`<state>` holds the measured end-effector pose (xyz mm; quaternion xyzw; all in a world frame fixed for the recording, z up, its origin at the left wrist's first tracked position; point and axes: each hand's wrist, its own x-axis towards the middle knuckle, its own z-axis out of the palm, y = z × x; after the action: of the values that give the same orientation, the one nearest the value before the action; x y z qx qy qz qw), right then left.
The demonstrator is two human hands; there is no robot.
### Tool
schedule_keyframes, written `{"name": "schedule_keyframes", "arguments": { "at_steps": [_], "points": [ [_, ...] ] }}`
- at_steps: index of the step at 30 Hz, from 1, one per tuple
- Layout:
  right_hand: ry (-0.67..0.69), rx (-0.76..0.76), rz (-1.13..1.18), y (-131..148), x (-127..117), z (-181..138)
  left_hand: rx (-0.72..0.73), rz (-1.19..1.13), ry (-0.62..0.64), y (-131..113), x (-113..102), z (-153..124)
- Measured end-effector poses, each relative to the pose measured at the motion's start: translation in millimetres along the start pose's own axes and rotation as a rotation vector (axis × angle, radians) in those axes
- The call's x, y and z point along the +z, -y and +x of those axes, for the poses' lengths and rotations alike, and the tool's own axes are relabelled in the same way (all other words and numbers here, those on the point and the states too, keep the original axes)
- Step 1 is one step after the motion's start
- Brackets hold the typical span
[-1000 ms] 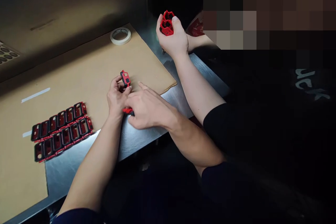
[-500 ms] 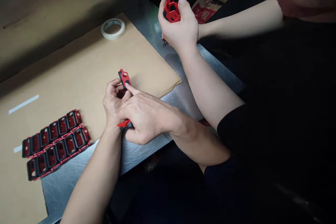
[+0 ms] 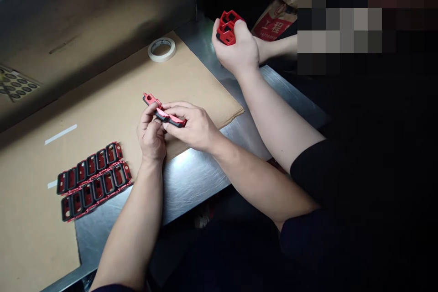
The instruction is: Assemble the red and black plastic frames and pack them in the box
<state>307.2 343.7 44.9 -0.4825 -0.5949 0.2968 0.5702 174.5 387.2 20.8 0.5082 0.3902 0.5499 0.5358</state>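
Observation:
My left hand (image 3: 151,139) is closed on a red-and-black plastic frame (image 3: 149,98), whose upper end sticks out past the fingers. Close against it, my right hand (image 3: 196,125) pinches more red-and-black frames (image 3: 177,120) between thumb and fingers. The two hands' parts meet or overlap; fingers hide where exactly. Below and to the left, two rows of similar frames (image 3: 92,182) lie side by side, their black-rimmed openings facing up.
Cardboard (image 3: 112,105) covers much of the metal table (image 3: 198,178). A tape roll (image 3: 162,50) lies near the back, and tape strips (image 3: 60,134) are on the left. At right, a co-worker's hand (image 3: 239,52) holds several red parts (image 3: 229,27) beside a printed bag (image 3: 273,23).
My right hand has drawn back from pointing at the left hand's frame and now holds its own frames up next to it. The view has shifted, and the co-worker's hand still grips its parts.

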Motion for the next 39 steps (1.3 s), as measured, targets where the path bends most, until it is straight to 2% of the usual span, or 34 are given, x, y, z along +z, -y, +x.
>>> {"name": "schedule_keyframes", "arguments": {
  "at_steps": [6, 12, 16, 19, 22, 26, 28, 32, 39],
  "points": [
    [-0.019, 0.130, -0.023, -7, 4, 2, -0.009, 0.022, 0.070, 4, -8, -4],
    [-0.050, 0.163, -0.073, -7, 5, 3, -0.149, -0.146, 0.129, -8, -4, -6],
    [-0.184, 0.063, -0.290, -7, 10, -1, -0.212, -0.226, 0.052, -8, -1, -3],
    [-0.195, -0.016, -0.406, -5, 11, -4, -0.253, -0.263, 0.032, -1, -3, 1],
    [-0.129, -0.165, -0.514, -3, 14, -8, -0.242, -0.233, -0.009, 5, -6, 5],
    [0.077, -0.473, -0.598, -2, 21, -15, -0.186, -0.175, -0.094, 9, -12, 9],
    [0.133, -0.558, -0.612, -2, 25, -18, -0.182, -0.182, -0.125, 10, -14, 11],
    [0.168, -0.612, -0.616, -6, 30, -19, -0.171, -0.155, -0.155, 12, -17, 12],
    [0.191, -0.557, -0.621, -7, 28, -15, -0.123, -0.061, -0.121, 12, -19, 11]
  ]
}}
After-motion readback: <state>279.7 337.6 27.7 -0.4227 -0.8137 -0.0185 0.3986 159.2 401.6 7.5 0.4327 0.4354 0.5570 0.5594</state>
